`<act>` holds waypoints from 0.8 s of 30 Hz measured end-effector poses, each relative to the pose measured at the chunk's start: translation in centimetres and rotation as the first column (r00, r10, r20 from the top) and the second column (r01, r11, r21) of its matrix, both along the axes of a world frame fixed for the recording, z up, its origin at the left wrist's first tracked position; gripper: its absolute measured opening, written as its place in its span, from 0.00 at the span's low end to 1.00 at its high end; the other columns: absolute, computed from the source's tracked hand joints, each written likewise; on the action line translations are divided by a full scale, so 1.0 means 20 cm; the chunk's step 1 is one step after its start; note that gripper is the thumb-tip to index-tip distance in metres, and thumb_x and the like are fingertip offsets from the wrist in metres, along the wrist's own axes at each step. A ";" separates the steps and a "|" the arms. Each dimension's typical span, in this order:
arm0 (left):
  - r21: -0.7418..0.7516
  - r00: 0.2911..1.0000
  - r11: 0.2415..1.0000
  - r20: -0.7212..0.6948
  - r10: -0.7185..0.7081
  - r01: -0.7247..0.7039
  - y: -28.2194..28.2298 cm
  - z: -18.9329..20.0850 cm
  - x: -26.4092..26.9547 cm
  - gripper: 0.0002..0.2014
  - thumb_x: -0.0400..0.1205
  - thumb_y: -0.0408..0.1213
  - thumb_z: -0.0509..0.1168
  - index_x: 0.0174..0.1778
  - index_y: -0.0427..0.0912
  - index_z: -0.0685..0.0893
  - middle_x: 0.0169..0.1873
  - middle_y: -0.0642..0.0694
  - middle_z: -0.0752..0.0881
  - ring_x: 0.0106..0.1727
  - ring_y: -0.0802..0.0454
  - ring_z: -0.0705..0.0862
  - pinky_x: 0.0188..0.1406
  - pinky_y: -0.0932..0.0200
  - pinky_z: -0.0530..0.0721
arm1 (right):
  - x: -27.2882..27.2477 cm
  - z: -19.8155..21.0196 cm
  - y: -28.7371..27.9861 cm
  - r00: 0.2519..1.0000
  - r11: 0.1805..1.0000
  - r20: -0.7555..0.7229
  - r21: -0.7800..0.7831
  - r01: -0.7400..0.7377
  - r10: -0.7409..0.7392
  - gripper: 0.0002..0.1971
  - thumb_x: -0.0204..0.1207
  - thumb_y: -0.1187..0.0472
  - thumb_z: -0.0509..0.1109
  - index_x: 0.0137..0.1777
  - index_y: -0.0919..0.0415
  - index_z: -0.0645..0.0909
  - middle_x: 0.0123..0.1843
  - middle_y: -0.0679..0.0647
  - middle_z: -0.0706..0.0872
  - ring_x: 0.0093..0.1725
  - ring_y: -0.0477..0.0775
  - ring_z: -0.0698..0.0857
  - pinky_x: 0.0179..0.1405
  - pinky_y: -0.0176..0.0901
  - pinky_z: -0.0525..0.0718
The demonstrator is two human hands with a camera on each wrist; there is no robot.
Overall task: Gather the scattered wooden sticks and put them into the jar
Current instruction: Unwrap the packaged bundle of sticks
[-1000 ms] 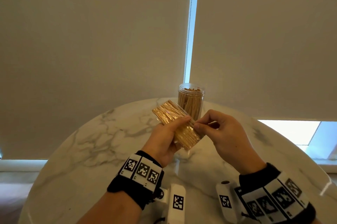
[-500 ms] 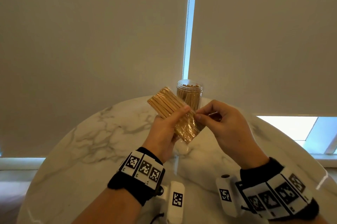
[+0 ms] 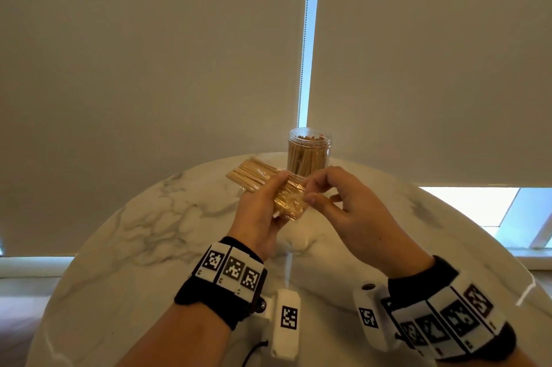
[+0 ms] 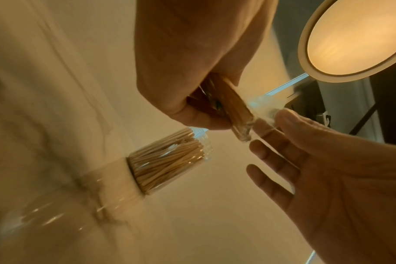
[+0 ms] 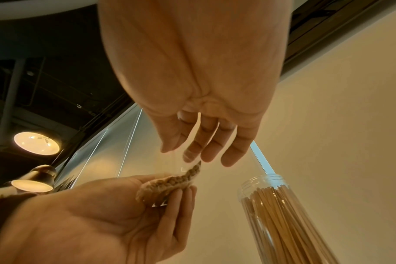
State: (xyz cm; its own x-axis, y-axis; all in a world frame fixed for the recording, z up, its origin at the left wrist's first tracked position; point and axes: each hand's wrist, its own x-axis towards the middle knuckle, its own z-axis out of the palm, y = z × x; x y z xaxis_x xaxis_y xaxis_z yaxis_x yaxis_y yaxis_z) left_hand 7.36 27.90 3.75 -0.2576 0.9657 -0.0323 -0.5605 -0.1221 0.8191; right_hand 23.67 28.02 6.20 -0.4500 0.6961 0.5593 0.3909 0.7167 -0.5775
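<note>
Since a second ago the packet (image 3: 270,187) has tipped flatter, its far end pointing to the upper left, and the right hand (image 3: 337,205) has closed in on its near end.

Head view: mid-frame, the left hand (image 3: 263,211) grips the clear-wrapped sticks above the table (image 3: 119,247), thumb on top, probably to steady them for unwrapping. The right hand's thumb and forefinger pinch the wrapper end. Behind stands the open jar (image 3: 309,154), already well filled.

Left wrist view: the packet's end (image 4: 235,114) pokes from the fist at centre; right fingers (image 4: 283,141) meet the film.

Right wrist view: lower centre, stick ends (image 5: 170,184) show; the other fingers (image 5: 215,142) hang relaxed above them.
</note>
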 end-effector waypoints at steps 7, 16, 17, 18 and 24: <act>0.055 0.991 0.992 0.071 -0.114 0.110 0.00 0.02 -0.01 0.17 0.87 0.39 0.65 0.69 0.36 0.81 0.56 0.36 0.91 0.56 0.40 0.91 0.52 0.45 0.89 | 0.04 0.02 -0.01 0.987 1.000 0.161 0.013 0.015 -0.017 0.11 0.82 0.57 0.71 0.59 0.39 0.83 0.46 0.33 0.81 0.48 0.33 0.77 0.41 0.25 0.70; 0.020 0.946 0.998 0.321 0.047 -0.057 0.03 0.00 -0.13 0.18 0.90 0.35 0.60 0.74 0.33 0.75 0.54 0.37 0.90 0.52 0.42 0.93 0.54 0.41 0.89 | 0.09 0.01 0.02 0.967 0.983 0.248 -0.182 -0.008 0.054 0.12 0.78 0.62 0.67 0.37 0.47 0.86 0.52 0.34 0.86 0.57 0.35 0.83 0.59 0.36 0.78; 0.032 0.942 0.996 0.331 0.065 -0.080 0.03 0.01 -0.13 0.18 0.89 0.35 0.61 0.75 0.35 0.75 0.52 0.38 0.91 0.52 0.43 0.92 0.55 0.42 0.89 | 0.09 0.01 0.02 0.967 0.980 0.252 -0.197 0.024 0.027 0.12 0.78 0.60 0.66 0.37 0.46 0.87 0.51 0.34 0.88 0.55 0.36 0.85 0.59 0.39 0.80; 0.050 0.938 0.993 0.337 0.084 -0.107 0.03 0.02 -0.14 0.18 0.89 0.35 0.61 0.75 0.36 0.76 0.52 0.38 0.91 0.52 0.44 0.92 0.56 0.42 0.89 | 0.10 0.02 0.03 0.966 0.975 0.259 -0.215 0.055 0.003 0.12 0.79 0.59 0.65 0.39 0.45 0.87 0.49 0.36 0.89 0.50 0.40 0.87 0.56 0.43 0.83; 0.193 0.966 0.952 0.151 0.211 -0.239 -0.02 0.15 -0.15 0.11 0.89 0.34 0.62 0.67 0.40 0.81 0.53 0.40 0.92 0.54 0.47 0.91 0.57 0.47 0.89 | 0.09 0.05 0.06 0.980 0.828 0.009 -0.534 0.171 -0.197 0.16 0.86 0.49 0.63 0.48 0.55 0.89 0.47 0.50 0.92 0.48 0.50 0.90 0.56 0.53 0.90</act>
State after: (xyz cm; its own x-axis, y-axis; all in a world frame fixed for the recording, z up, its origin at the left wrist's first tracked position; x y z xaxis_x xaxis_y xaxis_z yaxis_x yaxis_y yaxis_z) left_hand 4.28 27.49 6.82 -0.4758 0.8718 0.1164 -0.5962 -0.4170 0.6861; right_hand 25.44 29.25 7.18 -0.2676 0.9587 0.0964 0.4497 0.2128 -0.8675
